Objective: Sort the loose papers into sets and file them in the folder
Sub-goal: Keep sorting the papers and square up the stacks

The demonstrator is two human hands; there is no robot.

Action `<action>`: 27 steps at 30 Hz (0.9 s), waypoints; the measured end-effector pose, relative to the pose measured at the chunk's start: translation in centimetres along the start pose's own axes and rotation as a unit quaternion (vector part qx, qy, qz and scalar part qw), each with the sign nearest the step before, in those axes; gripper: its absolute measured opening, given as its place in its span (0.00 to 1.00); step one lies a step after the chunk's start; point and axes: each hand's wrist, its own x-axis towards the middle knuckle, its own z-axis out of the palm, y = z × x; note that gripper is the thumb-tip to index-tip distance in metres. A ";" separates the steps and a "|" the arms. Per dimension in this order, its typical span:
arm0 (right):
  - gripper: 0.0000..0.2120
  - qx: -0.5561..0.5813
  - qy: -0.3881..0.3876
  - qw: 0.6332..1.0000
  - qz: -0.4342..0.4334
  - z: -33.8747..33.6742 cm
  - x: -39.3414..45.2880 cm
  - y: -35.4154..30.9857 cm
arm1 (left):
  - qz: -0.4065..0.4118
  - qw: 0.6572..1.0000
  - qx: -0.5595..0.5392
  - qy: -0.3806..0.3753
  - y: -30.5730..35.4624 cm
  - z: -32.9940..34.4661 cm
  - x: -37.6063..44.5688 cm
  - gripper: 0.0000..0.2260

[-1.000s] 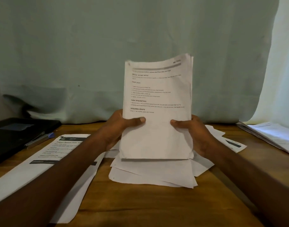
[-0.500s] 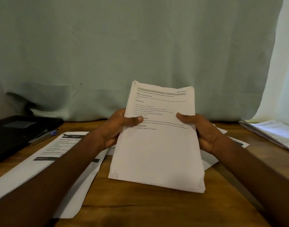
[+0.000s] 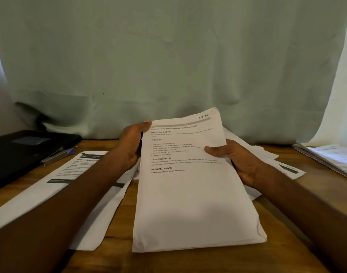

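A thick stack of white printed papers (image 3: 190, 203) marked "SECTION 1" at its top right corner lies tilted toward me over the middle of the wooden table (image 3: 298, 196). My left hand (image 3: 132, 144) grips its upper left edge, fingers curled behind and thumb at the corner. My right hand (image 3: 237, 160) holds the right edge, thumb pressed on the top sheet. A black folder (image 3: 21, 152) lies at the far left.
Loose printed sheets (image 3: 56, 186) lie under my left forearm. More loose sheets (image 3: 283, 164) spread behind my right hand. Another pile of papers (image 3: 330, 158) sits at the far right edge. A pen (image 3: 56, 154) rests by the folder. A green curtain hangs behind.
The stack was held upright a second ago; both hands have lowered and tilted it toward me, so its bottom edge now sits low near the table's front.
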 end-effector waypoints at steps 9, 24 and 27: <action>0.21 0.009 0.015 1.000 -0.006 -0.5 0.4 0.2 | 0.031 0.998 -0.037 0.033 0.2 0.2 -0.2 0.16; 0.24 -0.027 0.027 0.999 -0.031 -0.4 1.1 0.6 | 0.063 0.992 -0.001 0.105 0.5 0.5 -0.6 0.16; 0.24 -0.032 0.032 0.998 -0.045 -0.2 1.1 0.7 | 0.081 0.991 0.004 0.111 0.3 0.5 -0.5 0.10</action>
